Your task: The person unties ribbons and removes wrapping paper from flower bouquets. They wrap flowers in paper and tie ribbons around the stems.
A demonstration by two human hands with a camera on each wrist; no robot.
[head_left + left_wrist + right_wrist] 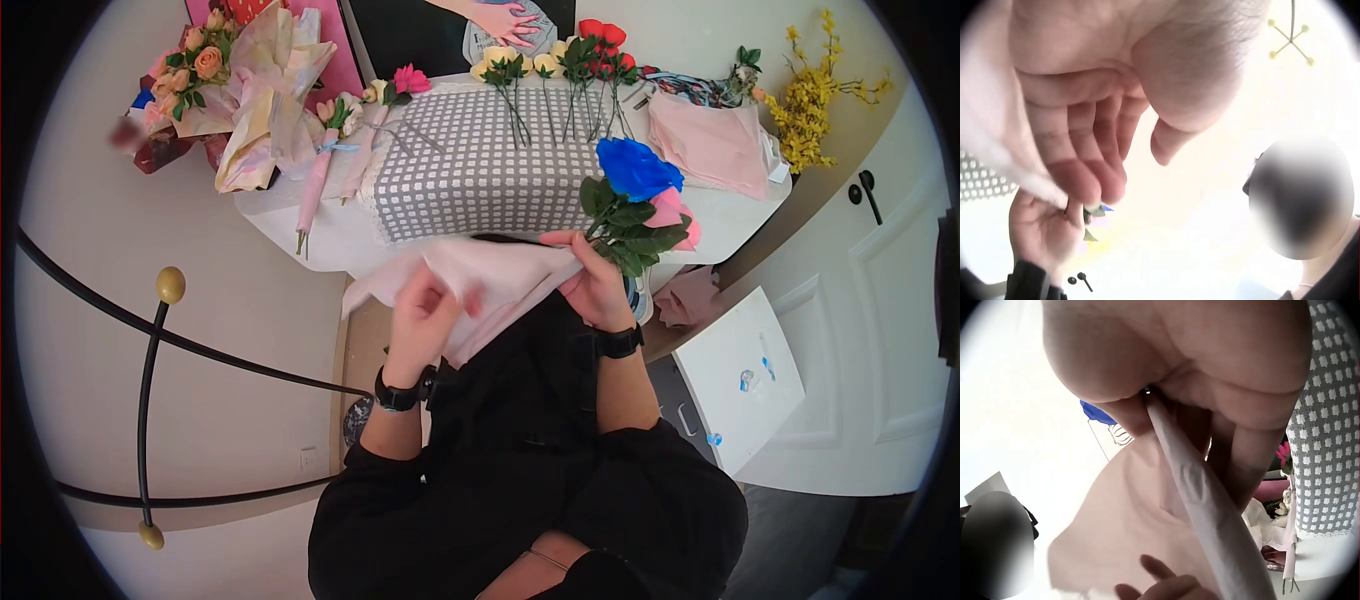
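Note:
My right hand [598, 290] pinches a sheet of pale pink wrapping paper [500, 275] at the base of a blue rose [638, 170] and a pink flower [672, 215] with green leaves [630, 235]. In the right wrist view, the paper [1210, 512] runs as a rolled edge out from between thumb and fingers, its broad side fanning below. My left hand [428, 310] is over the paper's left part, blurred in the head view. Its fingers [1085, 144] bend loosely in the left wrist view, thumb apart, nothing between them.
A checked cloth [470, 160] covers the white table [270, 220]. Cream and red roses [602, 40] lie along its back; a wrapped bouquet [260, 110] stands left, folded pink paper [705, 140] lies right. A white cabinet [745, 375] is at my right, a black metal rack [150, 400] left.

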